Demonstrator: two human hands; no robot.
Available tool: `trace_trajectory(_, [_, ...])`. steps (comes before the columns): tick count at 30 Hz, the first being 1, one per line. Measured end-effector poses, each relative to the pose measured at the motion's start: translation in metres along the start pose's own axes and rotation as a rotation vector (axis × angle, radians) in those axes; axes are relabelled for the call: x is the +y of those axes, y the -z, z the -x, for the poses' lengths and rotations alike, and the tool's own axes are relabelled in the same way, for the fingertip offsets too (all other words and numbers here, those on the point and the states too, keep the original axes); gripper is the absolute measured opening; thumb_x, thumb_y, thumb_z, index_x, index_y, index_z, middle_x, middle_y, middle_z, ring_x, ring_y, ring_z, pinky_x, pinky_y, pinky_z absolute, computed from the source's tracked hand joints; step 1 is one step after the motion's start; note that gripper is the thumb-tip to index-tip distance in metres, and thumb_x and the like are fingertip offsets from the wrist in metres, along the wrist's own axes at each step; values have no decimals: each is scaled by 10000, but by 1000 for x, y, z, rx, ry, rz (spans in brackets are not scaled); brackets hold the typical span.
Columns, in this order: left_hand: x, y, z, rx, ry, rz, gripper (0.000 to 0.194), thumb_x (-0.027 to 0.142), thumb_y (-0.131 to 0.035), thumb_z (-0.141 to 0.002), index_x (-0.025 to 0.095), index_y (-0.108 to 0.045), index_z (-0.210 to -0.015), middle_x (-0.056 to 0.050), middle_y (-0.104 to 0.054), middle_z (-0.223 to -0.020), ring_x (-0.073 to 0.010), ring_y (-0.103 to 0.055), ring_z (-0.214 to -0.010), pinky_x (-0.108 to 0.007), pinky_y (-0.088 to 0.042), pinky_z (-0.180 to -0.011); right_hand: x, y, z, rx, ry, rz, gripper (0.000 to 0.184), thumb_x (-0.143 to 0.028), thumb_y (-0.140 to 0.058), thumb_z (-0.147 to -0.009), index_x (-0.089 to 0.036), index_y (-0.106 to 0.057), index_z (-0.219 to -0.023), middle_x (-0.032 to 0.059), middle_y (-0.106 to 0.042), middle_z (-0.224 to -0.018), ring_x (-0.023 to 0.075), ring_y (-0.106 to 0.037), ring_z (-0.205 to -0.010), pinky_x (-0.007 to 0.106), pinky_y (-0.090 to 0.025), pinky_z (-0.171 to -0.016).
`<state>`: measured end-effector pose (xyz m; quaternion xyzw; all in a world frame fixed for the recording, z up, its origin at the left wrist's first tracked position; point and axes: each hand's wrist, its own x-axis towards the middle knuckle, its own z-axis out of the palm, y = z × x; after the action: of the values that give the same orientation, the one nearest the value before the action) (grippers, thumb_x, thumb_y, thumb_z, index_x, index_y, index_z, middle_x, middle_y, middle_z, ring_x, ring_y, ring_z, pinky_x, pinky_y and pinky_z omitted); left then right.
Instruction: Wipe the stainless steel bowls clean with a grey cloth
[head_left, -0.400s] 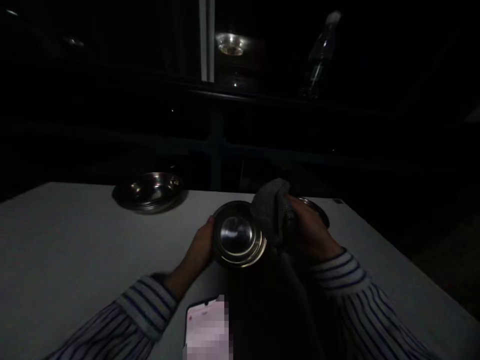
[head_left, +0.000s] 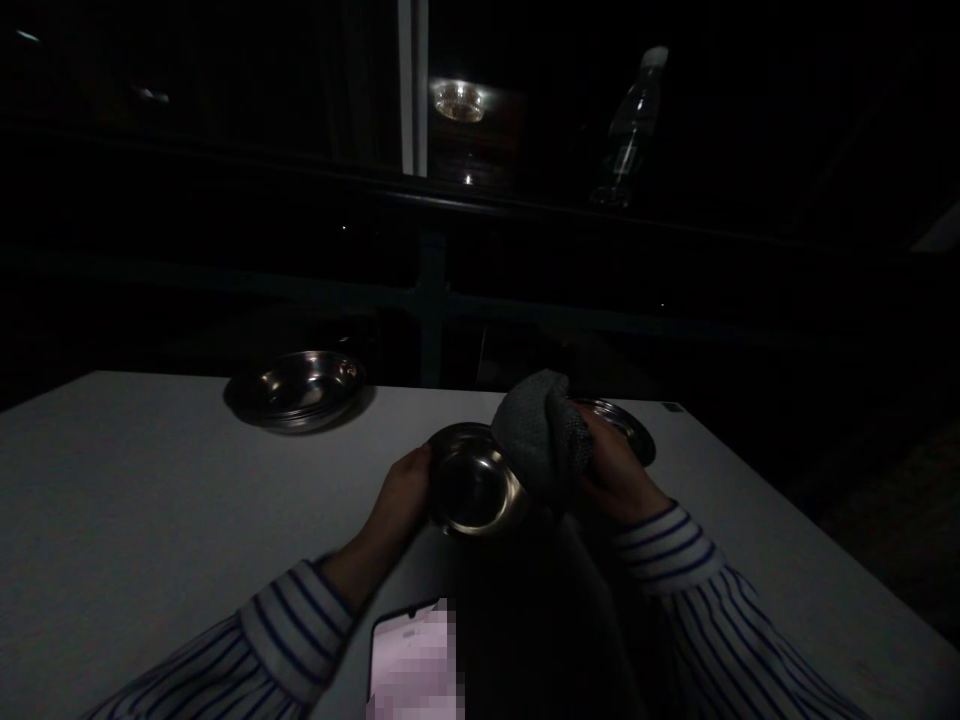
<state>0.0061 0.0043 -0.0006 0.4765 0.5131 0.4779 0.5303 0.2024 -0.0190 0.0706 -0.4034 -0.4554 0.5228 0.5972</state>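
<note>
My left hand (head_left: 401, 497) grips the left rim of a shiny metal bowl (head_left: 474, 485), tilted so its inside faces me. A grey cloth (head_left: 536, 425) is bunched in my right hand (head_left: 619, 465), and it covers the bowl's upper right rim. The fingers of my right hand are partly hidden behind the cloth. Just beyond that hand lies another metal dish (head_left: 626, 425) on the white table (head_left: 150, 500), partly covered by the hand. Farther left sits a stack of metal bowls (head_left: 296, 390).
A phone (head_left: 412, 655) with a lit, partly blurred screen lies near me. Behind the table, a clear plastic bottle (head_left: 630, 130) with a white cap stands by a dark window. A bright lamp (head_left: 459, 102) shows in the glass. The surroundings are very dark.
The bowl has tipped, showing more of its inside at a different angle. The cloth has shifted slightly along its rim. Both hands keep their hold, and the view has tilted a little upward.
</note>
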Motion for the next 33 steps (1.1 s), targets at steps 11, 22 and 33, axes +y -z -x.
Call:
trace_trajectory(11, [17, -1, 9, 182, -160, -338, 496, 359, -495, -739, 92, -525, -1155, -177, -563, -1155, -260, -544, -1023, -379, -401, -863, -1, -1, 1, 16, -94, -64, 101, -288, -617, -667, -200, -634, -711, -14, -648, -756, 139, -577, -700, 273, -443, -725])
trace_trajectory(22, [51, -7, 26, -259, -53, -48, 460, 321, -683, -609, 128, -559, -1007, 1, -618, -687, -130, -579, -625, -253, -439, -603, -4, -3, 10, -229, -75, 110, 190, -327, -577, -729, -233, -653, -875, 18, -640, -970, 178, -567, -931, 294, -440, -820])
trace_trajectory(33, [54, -4, 30, -164, 45, 72, 236, 358, -628, -665, 166, -491, -682, 45, -519, -563, -88, -502, -508, -200, -391, -479, -1, -14, 12, -488, 272, 601, 325, -236, -346, -886, -200, -484, -1178, 30, -582, -1105, 142, -548, -973, 277, -439, -832])
